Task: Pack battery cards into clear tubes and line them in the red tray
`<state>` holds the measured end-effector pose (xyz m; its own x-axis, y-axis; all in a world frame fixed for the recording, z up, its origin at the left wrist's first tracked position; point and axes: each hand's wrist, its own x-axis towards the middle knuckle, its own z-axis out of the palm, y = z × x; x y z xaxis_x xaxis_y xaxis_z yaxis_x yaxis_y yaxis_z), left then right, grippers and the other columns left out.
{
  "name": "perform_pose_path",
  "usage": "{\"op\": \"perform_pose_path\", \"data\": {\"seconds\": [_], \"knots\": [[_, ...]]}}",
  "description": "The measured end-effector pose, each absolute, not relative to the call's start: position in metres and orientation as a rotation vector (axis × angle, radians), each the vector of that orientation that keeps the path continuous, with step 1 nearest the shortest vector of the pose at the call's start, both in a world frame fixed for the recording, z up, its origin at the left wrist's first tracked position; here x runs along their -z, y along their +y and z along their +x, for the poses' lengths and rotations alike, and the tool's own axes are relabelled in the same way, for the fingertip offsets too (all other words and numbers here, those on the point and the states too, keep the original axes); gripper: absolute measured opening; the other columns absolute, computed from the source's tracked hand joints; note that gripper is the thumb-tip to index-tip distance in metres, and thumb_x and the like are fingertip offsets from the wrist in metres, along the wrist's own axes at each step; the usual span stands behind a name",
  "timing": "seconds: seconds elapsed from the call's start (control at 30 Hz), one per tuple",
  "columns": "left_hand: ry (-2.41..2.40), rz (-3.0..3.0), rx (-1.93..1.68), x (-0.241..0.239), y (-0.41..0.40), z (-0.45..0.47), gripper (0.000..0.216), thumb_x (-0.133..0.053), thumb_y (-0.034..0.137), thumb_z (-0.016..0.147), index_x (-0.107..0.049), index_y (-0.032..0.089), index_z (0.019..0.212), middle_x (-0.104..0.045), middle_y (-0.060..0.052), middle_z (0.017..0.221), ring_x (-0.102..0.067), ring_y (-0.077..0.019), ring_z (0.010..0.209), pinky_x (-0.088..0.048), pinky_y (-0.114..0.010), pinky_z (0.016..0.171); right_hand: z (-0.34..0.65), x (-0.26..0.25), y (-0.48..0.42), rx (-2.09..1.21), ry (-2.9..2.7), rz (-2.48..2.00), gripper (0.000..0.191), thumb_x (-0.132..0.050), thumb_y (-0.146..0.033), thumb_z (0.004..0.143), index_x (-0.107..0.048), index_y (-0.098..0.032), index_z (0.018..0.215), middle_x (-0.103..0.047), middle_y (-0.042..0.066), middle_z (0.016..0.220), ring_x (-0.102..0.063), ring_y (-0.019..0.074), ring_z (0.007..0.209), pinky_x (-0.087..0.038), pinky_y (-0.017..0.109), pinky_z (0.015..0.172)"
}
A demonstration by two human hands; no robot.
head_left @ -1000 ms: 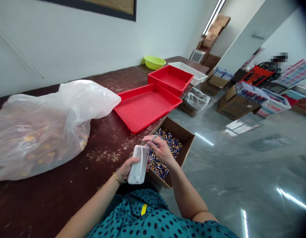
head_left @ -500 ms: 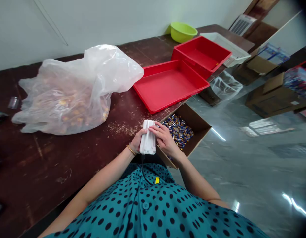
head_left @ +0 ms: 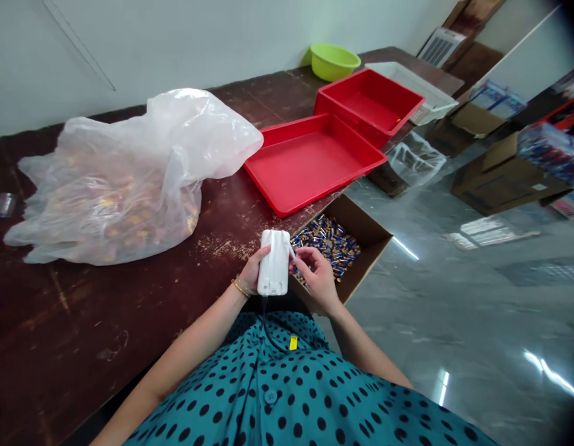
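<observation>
My left hand is closed around the left side of a white power bank, or a box that looks like one, held upright in front of my body. A black cable runs from its lower end down to my shirt. At its right edge, a thin white strip sticks out towards my right hand. The fingers of that hand are pinched together at the strip's end. Just beyond them, an open cardboard box holds many small blue-and-gold batteries.
On the dark red table lie a translucent plastic bag of orange-tinted items and two red trays. A green basin and a white crate stand farther back. Filled cartons sit on the floor at right.
My right hand has moved from lying over the power bank's face to its right edge, where the white strip now stands out. The view has shifted slightly.
</observation>
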<state>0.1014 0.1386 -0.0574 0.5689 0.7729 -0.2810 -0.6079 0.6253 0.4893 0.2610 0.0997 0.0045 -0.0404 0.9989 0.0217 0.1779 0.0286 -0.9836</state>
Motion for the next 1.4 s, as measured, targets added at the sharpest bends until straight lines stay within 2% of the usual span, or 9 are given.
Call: {"op": "perform_pose_path", "data": {"seconds": [0.13,0.3,0.47,0.6,0.73,0.9,1.13,1.27,1.4], "knots": [[0.498,0.408,-0.837,0.053,0.136,0.103,0.052,-0.063,0.050,0.077,-0.066,0.010,0.110,-0.075,-0.012,0.087,-0.070,-0.0271,0.078,-0.054,-0.036,0.073,0.266,-0.009,0.106,-1.329,-1.284,-1.298,0.020,-0.069,-0.037,0.080,-0.063,-0.019,0.086,-0.065,0.002,0.081,-0.060,0.0156,0.071,-0.051,0.029,0.067],[0.510,0.518,-0.903,0.042,0.134,0.107,0.059,-0.065,0.052,0.076,-0.063,0.011,0.119,-0.073,-0.013,0.105,-0.069,-0.0285,0.090,-0.054,-0.037,0.079,0.263,0.001,0.104,-1.319,-1.297,-1.356,0.021,-0.069,-0.039,0.079,-0.062,-0.019,0.080,-0.062,0.000,0.073,-0.056,0.0144,0.066,-0.047,0.027,0.063],[0.648,0.571,-1.048,0.037,0.136,0.107,0.063,-0.072,0.050,0.072,-0.062,0.010,0.120,-0.071,-0.016,0.111,-0.070,-0.0271,0.087,-0.054,-0.035,0.075,0.258,0.009,0.102,-1.245,-1.354,-1.409,0.024,-0.067,-0.042,0.080,-0.061,-0.018,0.077,-0.059,-0.001,0.070,-0.051,0.0135,0.063,-0.043,0.026,0.060],[0.622,0.628,-1.025,0.036,0.139,0.106,0.065,-0.072,0.054,0.070,-0.065,0.007,0.114,-0.073,-0.018,0.100,-0.070,-0.0299,0.087,-0.054,-0.039,0.076,0.250,0.013,0.100,-1.147,-1.323,-1.388,0.026,-0.070,-0.039,0.078,-0.052,-0.020,0.082,-0.057,-0.002,0.079,-0.053,0.0143,0.072,-0.046,0.027,0.069],[0.683,0.708,-1.053,0.035,0.139,0.104,0.050,-0.077,0.040,0.068,-0.068,0.010,0.108,-0.074,-0.015,0.101,-0.069,-0.0311,0.092,-0.054,-0.039,0.080,0.246,0.012,0.095,-1.136,-1.338,-1.390,0.032,-0.072,-0.040,0.075,-0.050,-0.021,0.089,-0.058,0.001,0.091,-0.056,0.0166,0.083,-0.048,0.030,0.080],[0.733,0.709,-1.004,0.034,0.134,0.101,0.048,-0.080,0.031,0.065,-0.067,0.012,0.107,-0.075,-0.013,0.096,-0.070,-0.0297,0.084,-0.055,-0.039,0.075,0.255,-0.005,0.116,-0.816,-1.412,-1.418,0.025,-0.064,-0.042,0.083,-0.055,-0.021,0.095,-0.058,0.005,0.099,-0.055,0.0192,0.094,-0.045,0.034,0.090],[0.801,0.546,-0.999,0.048,0.141,0.106,0.050,-0.069,0.060,0.071,-0.067,0.013,0.088,-0.071,-0.006,0.068,-0.063,-0.0190,0.055,-0.049,-0.030,0.054,0.248,0.003,0.159,-1.460,-1.246,-1.232,0.037,-0.070,-0.040,0.073,-0.058,-0.021,0.102,-0.063,0.001,0.093,-0.059,0.0166,0.084,-0.049,0.027,0.073],[0.853,0.528,-1.056,0.042,0.148,0.100,0.047,-0.074,0.053,0.069,-0.067,0.013,0.093,-0.071,-0.005,0.069,-0.064,-0.0193,0.057,-0.050,-0.030,0.056,0.236,0.017,0.152,-1.501,-1.183,-1.158,0.055,-0.068,-0.042,0.075,-0.051,-0.025,0.125,-0.065,0.003,0.111,-0.061,0.0181,0.094,-0.051,0.028,0.076],[0.839,0.632,-1.023,0.030,0.148,0.091,0.047,-0.079,0.040,0.067,-0.065,0.013,0.103,-0.072,-0.007,0.076,-0.068,-0.0229,0.065,-0.052,-0.033,0.063,0.234,0.013,0.155,-1.563,-1.161,-1.142,0.051,-0.058,-0.051,0.082,-0.053,-0.025,0.126,-0.066,0.002,0.107,-0.061,0.0160,0.084,-0.051,0.027,0.069]]}}
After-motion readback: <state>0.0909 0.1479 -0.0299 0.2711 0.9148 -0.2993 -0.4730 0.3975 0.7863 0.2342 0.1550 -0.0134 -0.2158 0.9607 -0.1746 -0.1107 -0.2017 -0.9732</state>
